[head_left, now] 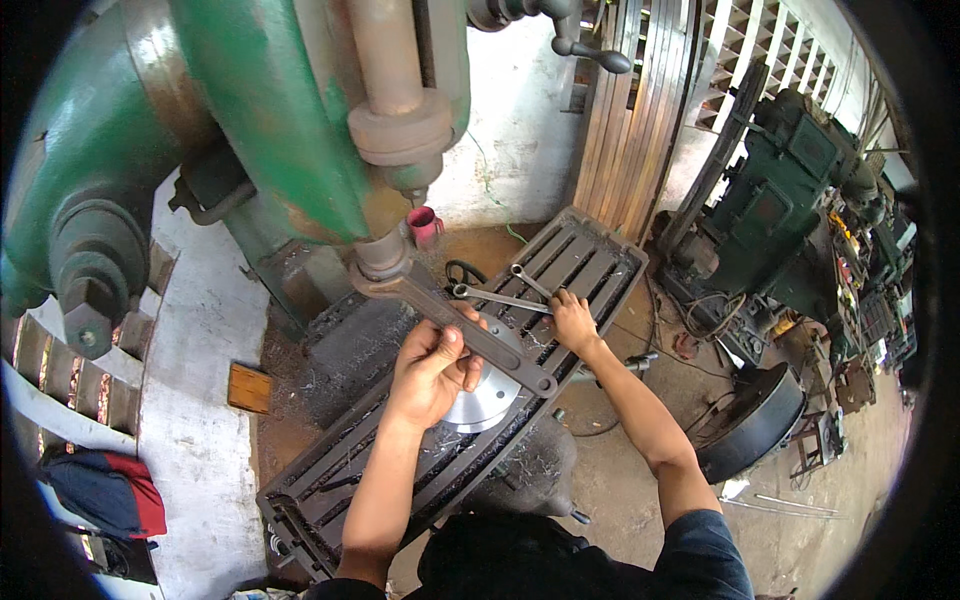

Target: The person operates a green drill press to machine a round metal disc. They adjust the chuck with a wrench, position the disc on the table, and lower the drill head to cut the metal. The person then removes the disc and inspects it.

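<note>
My left hand [428, 376] is closed around the middle of a large, dark steel spanner [480, 340]. The spanner's jaw end sits at the collar under the green machine's spindle [381, 258], and its holed end points down to the right. Below it, a round shiny metal disc [480, 403] lies on the slotted machine table [340, 500], partly covered by the spanner and my hand. Farther right, my right hand [573, 322] rests on the table with fingers curled over the ends of two smaller ring wrenches, one longer wrench [500, 299] and one shorter wrench [532, 281].
Metal chips litter the table slots. The green machine head [270, 120] looms close above at the left. A pink mug [425, 226] stands behind the table, and long metal bars [635, 120] lean on the wall. At right are another green machine [780, 200] and a black drum [755, 420].
</note>
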Available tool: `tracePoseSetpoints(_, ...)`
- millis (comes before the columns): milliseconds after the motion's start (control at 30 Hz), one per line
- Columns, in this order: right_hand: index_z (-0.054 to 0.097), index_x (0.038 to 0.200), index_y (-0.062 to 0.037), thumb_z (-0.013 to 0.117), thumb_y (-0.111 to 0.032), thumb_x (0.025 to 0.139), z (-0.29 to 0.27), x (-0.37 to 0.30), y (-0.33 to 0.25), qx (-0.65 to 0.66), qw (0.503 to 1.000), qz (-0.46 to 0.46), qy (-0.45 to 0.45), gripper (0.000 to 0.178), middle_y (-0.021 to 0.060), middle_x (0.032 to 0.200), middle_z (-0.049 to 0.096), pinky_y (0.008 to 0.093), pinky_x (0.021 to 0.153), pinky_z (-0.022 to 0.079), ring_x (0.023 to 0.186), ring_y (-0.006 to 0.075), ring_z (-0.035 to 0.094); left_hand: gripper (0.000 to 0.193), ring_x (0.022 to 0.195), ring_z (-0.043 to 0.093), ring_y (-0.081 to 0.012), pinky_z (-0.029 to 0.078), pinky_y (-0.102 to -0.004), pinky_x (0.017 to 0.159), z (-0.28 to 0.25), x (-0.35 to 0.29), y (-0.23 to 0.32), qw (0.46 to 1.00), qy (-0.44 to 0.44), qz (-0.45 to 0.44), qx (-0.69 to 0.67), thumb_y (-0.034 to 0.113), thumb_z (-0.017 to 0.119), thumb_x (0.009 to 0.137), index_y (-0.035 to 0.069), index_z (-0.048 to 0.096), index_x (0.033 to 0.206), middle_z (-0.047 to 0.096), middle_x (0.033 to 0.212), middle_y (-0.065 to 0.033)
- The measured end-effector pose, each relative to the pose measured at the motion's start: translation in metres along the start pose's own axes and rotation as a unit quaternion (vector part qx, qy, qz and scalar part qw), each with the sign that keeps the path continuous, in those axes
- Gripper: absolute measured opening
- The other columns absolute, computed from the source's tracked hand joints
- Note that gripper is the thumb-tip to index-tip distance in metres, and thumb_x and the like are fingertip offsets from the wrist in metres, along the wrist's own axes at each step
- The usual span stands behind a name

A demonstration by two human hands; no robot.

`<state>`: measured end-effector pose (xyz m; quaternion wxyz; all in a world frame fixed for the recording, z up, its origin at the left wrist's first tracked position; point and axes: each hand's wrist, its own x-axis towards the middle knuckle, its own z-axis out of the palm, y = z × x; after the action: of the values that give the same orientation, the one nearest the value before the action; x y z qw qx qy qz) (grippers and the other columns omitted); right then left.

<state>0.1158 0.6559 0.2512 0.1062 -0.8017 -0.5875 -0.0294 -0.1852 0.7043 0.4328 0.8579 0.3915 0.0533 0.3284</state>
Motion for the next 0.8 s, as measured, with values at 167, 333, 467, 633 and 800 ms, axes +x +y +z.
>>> tracePoseSetpoints(167, 0.049, 0.118, 0.0023, 0.067, -0.013, 0.075, -0.009, 0.003, -0.009, -0.023, 0.997, 0.011, -0.074, 0.049, 0.024, 0.113, 0.055, 0.0477, 0.091, 0.049, 0.109, 0.042, 0.056, 0.029, 0.072, 0.059, -0.0117, 0.047, -0.0226, 0.053, -0.002, -0.002, 0.002, 1.0, -0.003, -0.014, 0.005, 0.024, 0.053, 0.098, 0.001, 0.053, 0.117, 0.061, 0.106, -0.0129)
tracePoseSetpoints(333, 0.053, 0.112, 0.0018, 0.065, -0.025, 0.08, -0.022, -0.026, -0.009, 0.152, 0.974, 0.166, -0.032, 0.043, 0.0288, 0.097, 0.065, 0.0516, 0.086, 0.049, 0.096, 0.0477, 0.062, 0.026, 0.07, 0.057, -0.0133, 0.045, -0.0246, 0.055, -0.005, 0.001, 0.007, 0.999, -0.031, -0.032, 0.005, 0.021, 0.052, 0.099, 0.003, 0.051, 0.118, 0.059, 0.107, -0.0108)
tracePoseSetpoints(467, 0.06, 0.095, 0.0025, 0.066, -0.03, 0.085, -0.045, -0.071, 0.004, 0.289, 0.931, 0.222, 0.002, 0.035, 0.021, 0.081, 0.067, 0.0433, 0.073, 0.05, 0.083, 0.0382, 0.067, 0.023, 0.067, 0.055, -0.0118, 0.044, -0.023, 0.055, -0.006, 0.003, 0.008, 0.998, -0.045, -0.042, 0.016, 0.02, 0.05, 0.1, 0.004, 0.052, 0.116, 0.061, 0.115, -0.0188)
tracePoseSetpoints(633, 0.054, 0.096, -0.0045, 0.059, -0.019, 0.094, -0.077, -0.162, -0.034, 0.613, 0.74, 0.212, 0.178, 0.016, -0.0004, 0.067, 0.047, 0.0311, 0.057, 0.041, 0.06, 0.0114, 0.045, 0.024, 0.07, 0.056, -0.0117, 0.044, -0.0201, 0.054, -0.01, 0.006, 0.002, 0.997, -0.08, -0.015, -0.008, 0.022, 0.05, 0.1, 0.007, 0.052, 0.118, 0.063, 0.11, -0.0214)
tracePoseSetpoints(800, 0.05, 0.105, -0.0042, 0.062, -0.013, 0.093, -0.1, -0.214, -0.081, 0.76, 0.595, 0.134, 0.224, 0.019, 0.0017, 0.073, 0.053, 0.0287, 0.058, 0.046, 0.064, 0.0122, 0.052, 0.025, 0.069, 0.056, -0.0118, 0.044, -0.0208, 0.055, -0.011, 0.006, -0.001, 0.997, -0.077, -0.012, -0.018, 0.022, 0.05, 0.1, 0.007, 0.05, 0.12, 0.063, 0.109, -0.0213)
